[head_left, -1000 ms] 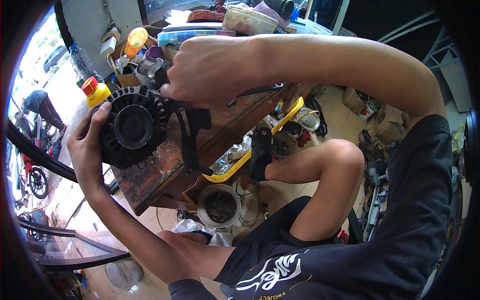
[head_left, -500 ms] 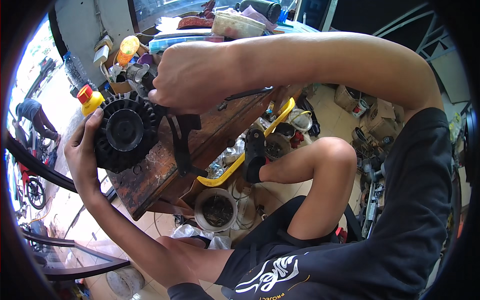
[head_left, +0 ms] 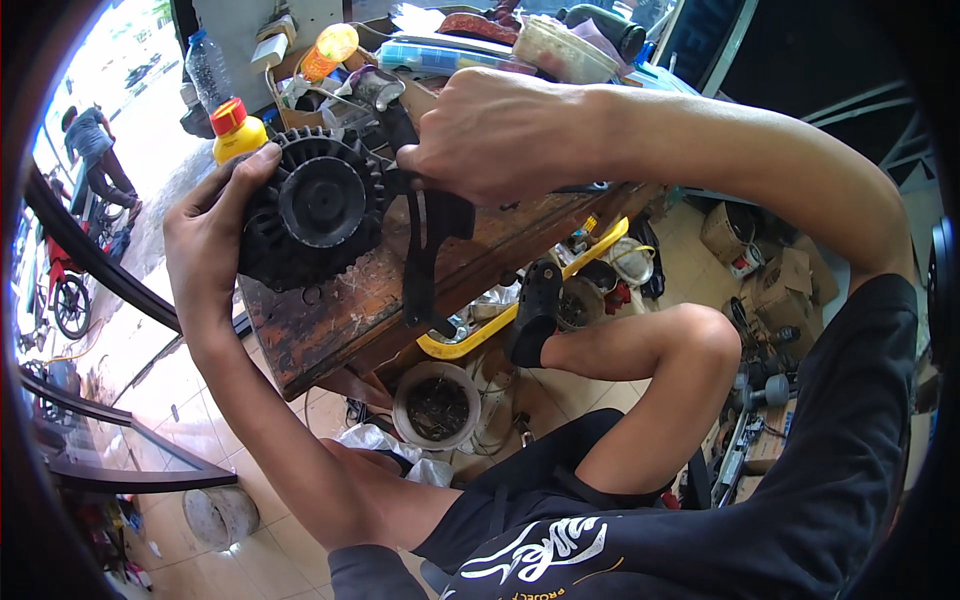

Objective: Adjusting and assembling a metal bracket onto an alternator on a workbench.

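My left hand (head_left: 215, 215) is closed on the left side of a black round finned part (head_left: 325, 205), its thumb on the upper rim. This part has a smooth raised disc in its middle and is held over the worn wooden bench. Beside it, my right hand (head_left: 490, 140) is a fist, knuckles up, with its fingertips mostly hidden. A dark bar-shaped part (head_left: 398, 125) comes out of that grip at the upper left. Below the fist hangs a black curved bracket (head_left: 422, 255); whether it joins the finned part I cannot tell.
Behind the hands, the wooden bench (head_left: 330, 335) bears a yellow bottle with red cap (head_left: 237, 132), an orange cup (head_left: 330, 50) and clutter. Below it stand a yellow-rimmed tray (head_left: 470, 348) and a round tub (head_left: 437, 372). A person (head_left: 98, 155) is outside at the left.
The whole view has shifted, so bench and hands appear farther right. Both hands keep their grip. The dark bar-shaped part now shows more clearly above my right fist.
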Tool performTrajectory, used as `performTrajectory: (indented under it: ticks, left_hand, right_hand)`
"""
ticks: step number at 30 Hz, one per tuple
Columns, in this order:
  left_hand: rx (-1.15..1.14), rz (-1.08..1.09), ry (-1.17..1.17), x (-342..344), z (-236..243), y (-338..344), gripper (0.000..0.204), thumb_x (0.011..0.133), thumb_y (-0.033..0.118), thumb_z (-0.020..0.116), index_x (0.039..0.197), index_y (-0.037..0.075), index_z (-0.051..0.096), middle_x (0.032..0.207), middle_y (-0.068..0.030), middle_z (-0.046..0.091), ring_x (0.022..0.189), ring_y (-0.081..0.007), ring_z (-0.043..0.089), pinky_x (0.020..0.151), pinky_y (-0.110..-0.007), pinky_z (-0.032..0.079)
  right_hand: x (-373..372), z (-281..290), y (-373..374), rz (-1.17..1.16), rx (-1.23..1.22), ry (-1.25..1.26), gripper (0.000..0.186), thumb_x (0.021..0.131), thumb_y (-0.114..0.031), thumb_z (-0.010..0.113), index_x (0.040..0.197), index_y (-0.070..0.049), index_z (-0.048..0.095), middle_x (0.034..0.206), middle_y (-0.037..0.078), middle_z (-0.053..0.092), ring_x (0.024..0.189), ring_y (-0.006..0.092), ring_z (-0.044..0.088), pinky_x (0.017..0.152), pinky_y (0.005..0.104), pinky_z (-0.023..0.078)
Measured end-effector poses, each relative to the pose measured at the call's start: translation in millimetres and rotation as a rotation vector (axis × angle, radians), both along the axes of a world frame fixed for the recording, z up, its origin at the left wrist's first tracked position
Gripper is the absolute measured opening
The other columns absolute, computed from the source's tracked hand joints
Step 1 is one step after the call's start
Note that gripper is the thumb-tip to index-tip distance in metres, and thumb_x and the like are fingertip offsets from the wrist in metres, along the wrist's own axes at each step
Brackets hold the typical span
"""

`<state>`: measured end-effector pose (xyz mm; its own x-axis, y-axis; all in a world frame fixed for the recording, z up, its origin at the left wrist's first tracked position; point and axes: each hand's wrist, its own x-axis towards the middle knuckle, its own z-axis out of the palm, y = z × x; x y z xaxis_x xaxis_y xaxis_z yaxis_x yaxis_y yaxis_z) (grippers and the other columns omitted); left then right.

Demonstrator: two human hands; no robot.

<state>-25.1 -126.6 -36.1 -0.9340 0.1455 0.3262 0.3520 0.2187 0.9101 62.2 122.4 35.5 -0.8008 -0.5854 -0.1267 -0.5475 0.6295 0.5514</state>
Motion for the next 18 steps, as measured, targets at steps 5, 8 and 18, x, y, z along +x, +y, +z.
performTrajectory:
  ticks: [5,8,18]
  left_hand:
    - [0.042,0.006,-0.026,5,-1,-5,0.068,0.077,0.051,0.082,0.12,-0.001,0.073,0.098,-0.0119,0.076,0.088,-0.0166,0.073,0.087,-0.026,0.055]
    - [0.036,0.011,-0.024,2,-5,-6,0.071,0.076,0.053,0.083,0.121,-0.001,0.073,0.098,-0.0126,0.076,0.088,-0.0172,0.073,0.087,-0.027,0.055]
    - [0.015,-0.007,-0.026,5,-2,-7,0.072,0.073,0.056,0.082,0.119,0.001,0.075,0.096,-0.0115,0.077,0.087,-0.0177,0.074,0.087,-0.028,0.055]
  right_hand:
    - [4,26,-11,0.057,-0.217,-0.063,0.024,0.095,-0.025,0.064,0.091,-0.002,0.071,0.069,0.017,0.067,0.073,0.0345,0.071,0.071,0.0454,0.055]
    - [8,32,-13,0.032,-0.139,-0.001,0.031,0.093,-0.029,0.067,0.091,0.002,0.072,0.082,0.017,0.072,0.083,0.0325,0.073,0.078,0.0422,0.058]
    - [6,3,-4,0.217,0.211,0.15,0.018,0.091,-0.02,0.064,0.087,-0.003,0.065,0.057,0.007,0.062,0.059,0.0248,0.07,0.051,0.0373,0.051]
